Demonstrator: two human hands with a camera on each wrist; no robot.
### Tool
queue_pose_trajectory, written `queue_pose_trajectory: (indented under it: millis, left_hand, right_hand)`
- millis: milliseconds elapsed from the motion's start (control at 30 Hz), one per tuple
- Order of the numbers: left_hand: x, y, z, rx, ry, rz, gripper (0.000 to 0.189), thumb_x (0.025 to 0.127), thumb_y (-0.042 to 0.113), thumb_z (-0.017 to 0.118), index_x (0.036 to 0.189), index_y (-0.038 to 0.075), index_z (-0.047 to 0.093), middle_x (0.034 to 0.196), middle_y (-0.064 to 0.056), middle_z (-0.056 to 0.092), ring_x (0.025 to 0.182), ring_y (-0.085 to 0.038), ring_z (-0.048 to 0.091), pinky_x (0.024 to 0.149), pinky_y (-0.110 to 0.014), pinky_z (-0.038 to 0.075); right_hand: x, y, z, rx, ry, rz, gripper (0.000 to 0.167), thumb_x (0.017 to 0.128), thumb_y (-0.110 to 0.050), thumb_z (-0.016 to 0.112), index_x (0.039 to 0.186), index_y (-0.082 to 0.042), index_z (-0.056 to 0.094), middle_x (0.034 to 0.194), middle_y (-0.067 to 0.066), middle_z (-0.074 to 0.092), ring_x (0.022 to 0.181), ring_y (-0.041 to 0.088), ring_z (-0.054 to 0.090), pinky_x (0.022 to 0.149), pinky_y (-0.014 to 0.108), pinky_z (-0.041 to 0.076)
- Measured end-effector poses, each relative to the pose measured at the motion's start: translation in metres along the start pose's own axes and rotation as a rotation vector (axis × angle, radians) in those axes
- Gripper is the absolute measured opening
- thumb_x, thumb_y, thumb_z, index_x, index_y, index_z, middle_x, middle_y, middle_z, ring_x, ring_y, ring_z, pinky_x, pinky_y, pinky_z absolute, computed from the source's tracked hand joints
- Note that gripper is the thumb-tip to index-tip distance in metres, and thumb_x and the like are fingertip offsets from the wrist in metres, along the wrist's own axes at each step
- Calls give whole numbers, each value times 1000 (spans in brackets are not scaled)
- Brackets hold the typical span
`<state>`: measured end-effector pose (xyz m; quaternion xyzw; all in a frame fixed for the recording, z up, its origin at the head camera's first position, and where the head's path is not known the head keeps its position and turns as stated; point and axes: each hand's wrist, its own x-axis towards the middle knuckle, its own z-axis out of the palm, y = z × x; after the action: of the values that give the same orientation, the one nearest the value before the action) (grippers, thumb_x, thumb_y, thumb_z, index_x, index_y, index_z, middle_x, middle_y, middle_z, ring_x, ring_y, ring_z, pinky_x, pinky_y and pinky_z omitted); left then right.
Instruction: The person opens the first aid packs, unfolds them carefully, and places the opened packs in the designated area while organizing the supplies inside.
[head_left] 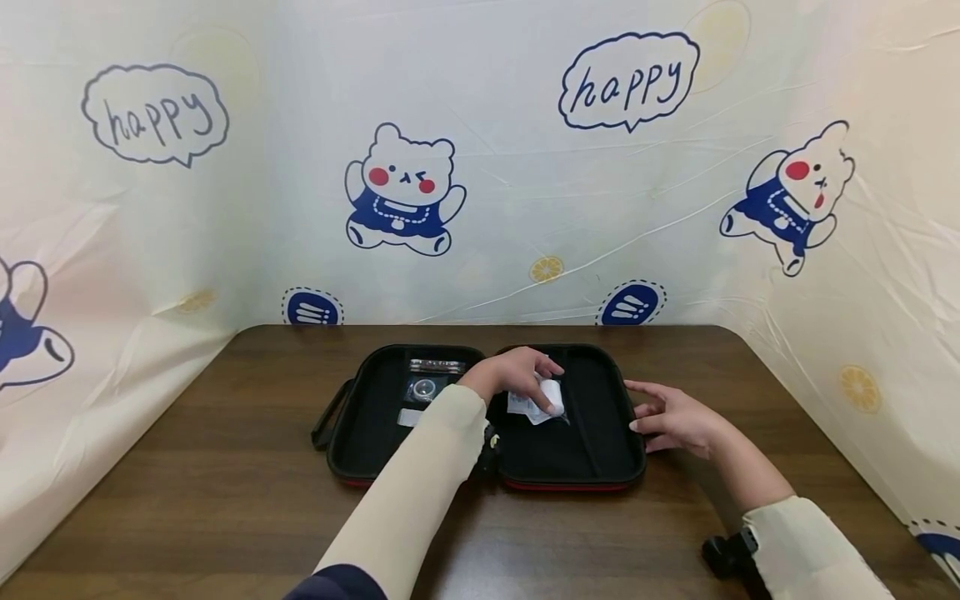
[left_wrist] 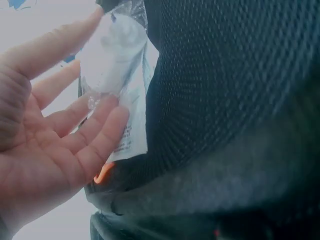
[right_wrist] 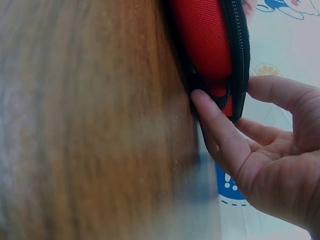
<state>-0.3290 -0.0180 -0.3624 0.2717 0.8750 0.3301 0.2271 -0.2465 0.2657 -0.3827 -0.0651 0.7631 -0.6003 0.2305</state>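
Observation:
An unzipped black-lined case (head_left: 517,462) with a red shell lies spread flat on the table. Over its right half, my left hand (head_left: 517,372) holds a white roll in clear plastic (head_left: 553,395), thumb and fingertips at its two ends. A flat white printed packet (left_wrist: 134,131) lies against the roll. At the case's right edge, my right hand (head_left: 678,419) grips the rim, the thumb on the zipper edge (right_wrist: 241,55) and a finger low against the red shell (right_wrist: 204,37).
In the left half of the case are a round object in a clear bag (head_left: 424,389), a slim clear package (head_left: 437,366) and a small white piece (head_left: 408,417). A strap handle (head_left: 327,421) sticks out on the left. Behind the brown table (head_left: 225,467) hangs a printed curtain (head_left: 495,167).

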Motion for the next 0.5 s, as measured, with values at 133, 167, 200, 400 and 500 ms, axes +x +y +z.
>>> queue_pose_trajectory:
  millis: [133,167,200,400,500]
  left_hand:
    - [-2,0,1,-5,3,-5,56,78,9,83,130,8,63,122,-7,64,104,-18,58,86,-28,50]
    - [-2,-1,1,-21,5,-13,54,77,8,83,128,8,64,119,-5,65,101,-17,58,85,-28,50]
    - [-3,-2,1,-38,9,-19,52,77,7,82,126,7,65,115,-4,66,98,-17,58,84,-28,50]
    - [-8,-10,0,-147,45,-20,49,76,6,83,123,10,69,110,0,64,95,-17,56,81,-28,51]
    - [-12,-11,-2,-189,62,-5,50,75,5,83,123,11,69,112,-1,63,95,-17,58,82,-29,51]
  right_hand:
    - [0,-1,0,-4,3,-2,81,89,2,65,153,0,16,114,22,58,89,24,62,74,44,58]
    - [-1,-1,0,-6,3,-4,81,89,2,65,153,0,16,114,22,58,89,24,62,75,44,58]
    - [-1,-1,0,-7,3,-4,81,89,2,65,153,0,16,114,22,58,89,24,62,75,44,58]
    - [-1,-1,0,-8,-2,-4,82,89,2,65,153,1,15,115,22,58,90,24,62,76,45,58]
    - [-1,-1,1,-5,0,-1,81,89,2,65,153,1,15,116,23,58,90,25,62,76,45,58]
